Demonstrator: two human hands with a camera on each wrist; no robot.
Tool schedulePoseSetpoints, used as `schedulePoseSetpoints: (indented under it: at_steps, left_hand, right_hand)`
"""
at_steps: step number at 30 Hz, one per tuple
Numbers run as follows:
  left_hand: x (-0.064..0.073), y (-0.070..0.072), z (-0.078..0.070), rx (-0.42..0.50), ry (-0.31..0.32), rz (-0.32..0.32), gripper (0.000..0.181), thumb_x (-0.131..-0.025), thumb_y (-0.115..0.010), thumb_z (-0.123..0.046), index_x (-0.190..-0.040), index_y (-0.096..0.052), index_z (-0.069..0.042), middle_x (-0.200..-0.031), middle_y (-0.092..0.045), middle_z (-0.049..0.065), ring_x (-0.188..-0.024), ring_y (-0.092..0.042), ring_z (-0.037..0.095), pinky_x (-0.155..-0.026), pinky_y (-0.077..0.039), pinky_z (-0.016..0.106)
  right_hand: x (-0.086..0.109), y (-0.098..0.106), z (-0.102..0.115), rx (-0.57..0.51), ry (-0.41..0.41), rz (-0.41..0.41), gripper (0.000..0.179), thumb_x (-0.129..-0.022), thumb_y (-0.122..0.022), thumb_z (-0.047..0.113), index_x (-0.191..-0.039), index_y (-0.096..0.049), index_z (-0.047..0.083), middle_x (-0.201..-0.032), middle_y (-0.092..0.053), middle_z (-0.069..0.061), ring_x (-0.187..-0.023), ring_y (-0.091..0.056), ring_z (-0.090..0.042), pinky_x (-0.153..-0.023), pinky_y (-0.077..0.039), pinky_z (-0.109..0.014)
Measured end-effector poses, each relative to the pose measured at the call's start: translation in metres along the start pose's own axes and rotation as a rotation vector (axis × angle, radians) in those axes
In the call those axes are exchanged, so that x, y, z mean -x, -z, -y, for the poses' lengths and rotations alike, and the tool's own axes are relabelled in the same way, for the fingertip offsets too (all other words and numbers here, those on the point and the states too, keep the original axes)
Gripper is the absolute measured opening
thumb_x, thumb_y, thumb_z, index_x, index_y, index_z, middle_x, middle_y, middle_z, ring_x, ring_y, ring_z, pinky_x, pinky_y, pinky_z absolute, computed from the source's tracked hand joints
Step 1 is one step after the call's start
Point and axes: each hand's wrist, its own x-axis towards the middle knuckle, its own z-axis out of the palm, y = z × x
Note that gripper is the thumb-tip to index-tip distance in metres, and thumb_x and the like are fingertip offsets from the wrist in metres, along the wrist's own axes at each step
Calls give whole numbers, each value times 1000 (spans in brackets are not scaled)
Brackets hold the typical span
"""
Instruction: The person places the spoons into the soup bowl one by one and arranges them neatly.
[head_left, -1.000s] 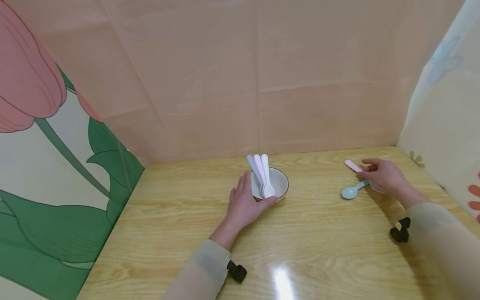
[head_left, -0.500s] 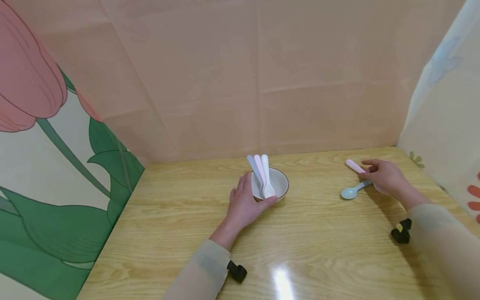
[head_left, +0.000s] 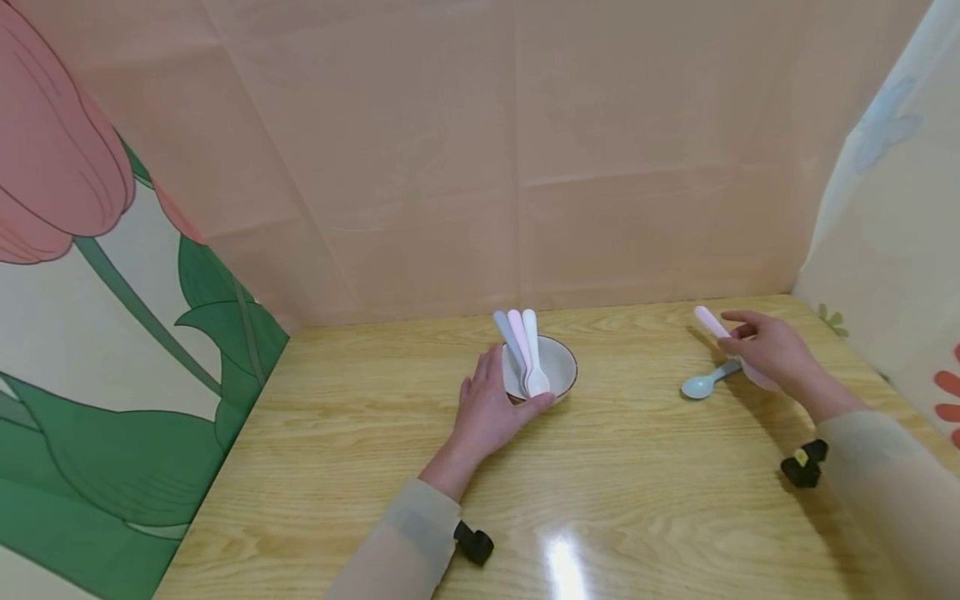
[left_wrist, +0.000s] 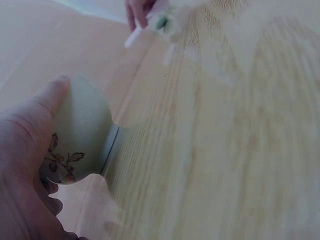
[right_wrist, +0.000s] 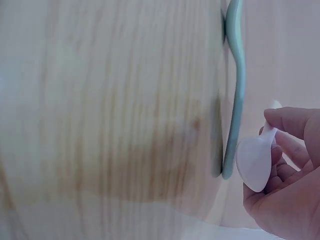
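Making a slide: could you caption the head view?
Left hand grips a bowl of three utensils; right hand holds a pink spoon near a blue spoon.

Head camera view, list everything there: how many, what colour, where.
Table: one, wood-toned, lower half
Bowl: one, white, dark rim, mid-table
Spoons in bowl: three (grey, pink, white), handles up
Blue spoon: one, pale blue, table's right
Held spoon: one, pink, near the blue spoon
Backdrop: one, pinkish, behind table
Tulip print: one, pink and green, left
Floral sheet: one, cream, right
Wrist devices: two, black, at wrists
Sleeves: two, beige, both arms
Left hand: one, gripping the bowl
Right hand: one, pinching held spoon
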Motion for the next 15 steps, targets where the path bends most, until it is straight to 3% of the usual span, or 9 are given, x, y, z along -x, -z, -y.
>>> schedulePoseSetpoints:
  at_steps: [3,9,15]
  left_hand:
    - [0,0,0,4,-2,-3,116,-90,-80,-73,-174,-24,-14,-172,-39,7,-155,-42,28,-127,-25,64]
    - [0,0,0,8,-7,-3,116,-91,-80,-73,-174,-25,-14,-171,-39,6,-154,-42,28,-127,-25,65]
    - [0,0,-1,6,-9,-6,116,-90,-80,-74,-173,-25,-14,-170,-41,7,-152,-45,29,-126,-26,66]
  right_hand:
    - [0,1,4,-4,8,-15,64,-111,-68,26,-158,-46,-11,-122,-67,-31,-99,-64,-35,-71,-49,-28]
    - [0,2,16,-46,5,-32,64,-112,-66,26,-164,-43,-5,-125,-65,-32,-92,-64,-28,-66,-53,-31]
    - [4,5,33,-97,17,-36,65,-113,-64,26,-168,-39,1,-128,-63,-33,-99,-64,-35,-65,-55,-32]
